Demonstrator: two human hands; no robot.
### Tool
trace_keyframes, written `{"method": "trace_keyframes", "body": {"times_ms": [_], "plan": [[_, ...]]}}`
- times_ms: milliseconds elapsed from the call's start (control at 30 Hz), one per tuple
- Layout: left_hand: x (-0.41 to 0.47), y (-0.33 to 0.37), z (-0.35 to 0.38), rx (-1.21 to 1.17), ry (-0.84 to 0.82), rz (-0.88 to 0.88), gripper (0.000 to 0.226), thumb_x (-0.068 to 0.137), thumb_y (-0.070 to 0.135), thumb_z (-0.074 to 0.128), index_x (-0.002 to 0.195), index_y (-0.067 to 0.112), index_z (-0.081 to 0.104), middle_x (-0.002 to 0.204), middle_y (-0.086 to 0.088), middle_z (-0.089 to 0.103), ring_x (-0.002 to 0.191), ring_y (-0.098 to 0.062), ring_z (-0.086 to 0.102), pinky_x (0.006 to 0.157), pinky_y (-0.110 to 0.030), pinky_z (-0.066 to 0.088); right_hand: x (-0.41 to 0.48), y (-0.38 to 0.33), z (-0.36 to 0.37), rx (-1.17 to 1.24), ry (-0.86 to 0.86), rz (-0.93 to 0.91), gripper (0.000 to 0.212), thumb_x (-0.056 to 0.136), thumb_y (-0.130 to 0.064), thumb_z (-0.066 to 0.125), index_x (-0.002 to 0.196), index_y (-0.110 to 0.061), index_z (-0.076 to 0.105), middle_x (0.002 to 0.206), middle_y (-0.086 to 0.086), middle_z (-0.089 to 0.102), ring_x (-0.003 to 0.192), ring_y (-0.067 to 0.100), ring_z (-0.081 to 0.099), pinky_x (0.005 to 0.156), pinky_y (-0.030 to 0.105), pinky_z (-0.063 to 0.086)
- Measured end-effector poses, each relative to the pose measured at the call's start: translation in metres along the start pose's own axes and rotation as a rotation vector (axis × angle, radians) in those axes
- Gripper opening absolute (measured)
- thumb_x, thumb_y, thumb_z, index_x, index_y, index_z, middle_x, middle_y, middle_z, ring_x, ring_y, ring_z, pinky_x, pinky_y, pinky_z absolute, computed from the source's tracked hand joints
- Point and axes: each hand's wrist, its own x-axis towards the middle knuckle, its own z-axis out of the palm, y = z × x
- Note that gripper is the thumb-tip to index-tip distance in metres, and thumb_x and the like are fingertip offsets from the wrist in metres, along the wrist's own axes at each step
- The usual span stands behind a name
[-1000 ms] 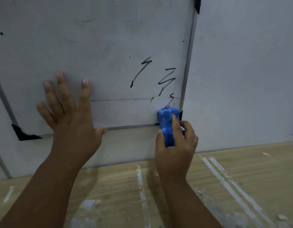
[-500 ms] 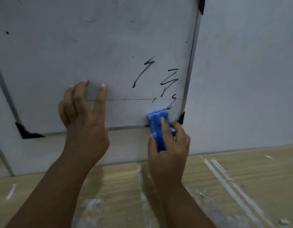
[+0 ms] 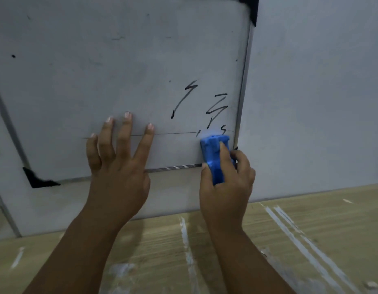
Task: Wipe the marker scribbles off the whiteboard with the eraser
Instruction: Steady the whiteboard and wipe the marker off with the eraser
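Note:
A whiteboard (image 3: 99,71) with a metal frame and black corner caps leans against the wall. Black marker scribbles (image 3: 216,109) remain near its lower right corner, with a longer stroke (image 3: 184,98) to their left and a thin horizontal line below them. My right hand (image 3: 228,181) grips a blue eraser (image 3: 214,158) pressed on the board's lower right corner, just under the scribbles. My left hand (image 3: 118,164) lies flat on the board with fingers spread, left of the eraser.
The board stands on a wooden surface (image 3: 268,251) streaked with white paint. A grey wall (image 3: 321,102) fills the right side behind the board. Black corner caps sit at the lower left (image 3: 38,180) and upper right (image 3: 250,7).
My left hand has shifted right along the board and spread flat again. The eraser slid left, then back right and up toward the scribbles in the corner.

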Motion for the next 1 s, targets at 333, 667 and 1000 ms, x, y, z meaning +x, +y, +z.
{"method": "trace_keyframes", "body": {"times_ms": [333, 667, 1000], "plan": [[0.000, -0.001, 0.006, -0.011, 0.021, -0.030, 0.091, 0.079, 0.035, 0.076, 0.157, 0.022, 0.032, 0.166, -0.021, 0.019, 0.149, -0.050, 0.019, 0.116, -0.064, 0.015, 0.009, -0.004, -0.003, 0.008, 0.011, 0.006, 0.060, 0.083, -0.016, 0.076, 0.139, -0.022, 0.056, 0.133, 0.008, 0.053, 0.118, 0.026, 0.047, 0.087, 0.055, 0.051], [-0.001, -0.002, 0.011, -0.016, 0.062, -0.032, 0.097, 0.075, 0.034, 0.081, 0.157, 0.024, 0.032, 0.166, -0.018, 0.017, 0.149, -0.048, 0.020, 0.116, -0.063, 0.014, 0.020, -0.003, -0.007, 0.011, 0.016, -0.010, 0.058, 0.085, -0.018, 0.075, 0.139, -0.022, 0.055, 0.133, 0.008, 0.053, 0.118, 0.027, 0.046, 0.086, 0.054, 0.052], [-0.001, 0.000, 0.008, -0.047, 0.051, -0.045, 0.095, 0.075, 0.032, 0.082, 0.157, 0.022, 0.034, 0.166, -0.019, 0.018, 0.149, -0.048, 0.019, 0.116, -0.064, 0.015, 0.022, 0.003, -0.008, -0.004, 0.014, -0.060, 0.059, 0.086, -0.019, 0.074, 0.141, -0.021, 0.054, 0.135, 0.009, 0.051, 0.120, 0.027, 0.046, 0.086, 0.054, 0.052]]}}
